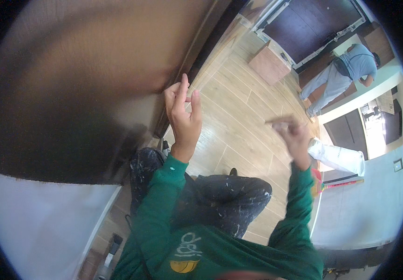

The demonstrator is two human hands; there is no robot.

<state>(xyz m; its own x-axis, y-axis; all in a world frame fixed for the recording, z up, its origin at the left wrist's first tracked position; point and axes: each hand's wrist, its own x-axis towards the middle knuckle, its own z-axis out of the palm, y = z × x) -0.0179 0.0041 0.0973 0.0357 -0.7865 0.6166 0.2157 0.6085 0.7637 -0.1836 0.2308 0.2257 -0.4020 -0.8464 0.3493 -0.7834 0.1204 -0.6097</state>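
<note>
Brown wood forms a large panel (84, 84), its edge just left of the left hand (183, 114), whose raised finger and thumb stand apart with nothing seen between them; whether that hand touches the wood cannot be told. Well apart from it, the right hand (295, 137) is blurred, fingers drawn together, and what it may hold cannot be told. Just right of that is a white sack (339, 157). Work along the panel's edge seems in hand, perhaps at a pause; another touch there would call for steady left fingertips.
</note>
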